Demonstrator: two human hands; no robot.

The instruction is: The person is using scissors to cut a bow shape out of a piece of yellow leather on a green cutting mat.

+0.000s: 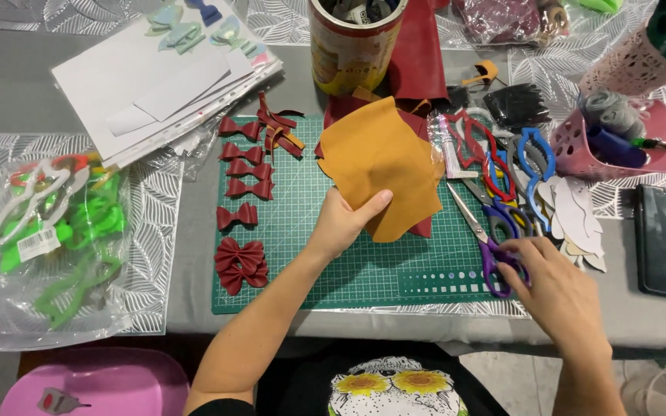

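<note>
My left hand pinches the lower edge of a mustard-yellow sheet of leather-like material, lifted over the green cutting mat. Dark red sheets lie under it. My right hand rests on the purple handles of a pair of scissors lying at the mat's right edge, fingers curled at the loops. Several dark red bows lie in a column on the mat's left side.
A clear bag of green and white clips lies at left, white papers behind it. A round tin stands at the back. More scissors, a pink basket, white cut-outs and a black phone sit at right.
</note>
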